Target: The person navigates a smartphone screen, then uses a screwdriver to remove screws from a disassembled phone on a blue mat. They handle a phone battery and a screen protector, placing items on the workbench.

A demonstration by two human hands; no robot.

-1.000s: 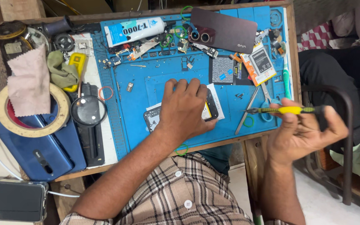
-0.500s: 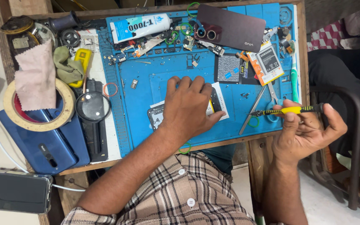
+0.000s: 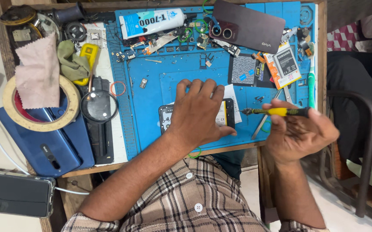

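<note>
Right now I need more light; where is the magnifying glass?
Head view, left of the blue mat: the magnifying glass lies beside the tape roll.

We note: tape roll under pink cloth; magnifier beside; glue tube, phone back cover at blue mat top.

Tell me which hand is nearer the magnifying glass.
Left. The left hand lies flat on the opened phone, right of the magnifying glass. The right hand, holding the yellow screwdriver, sits farther right.
</note>
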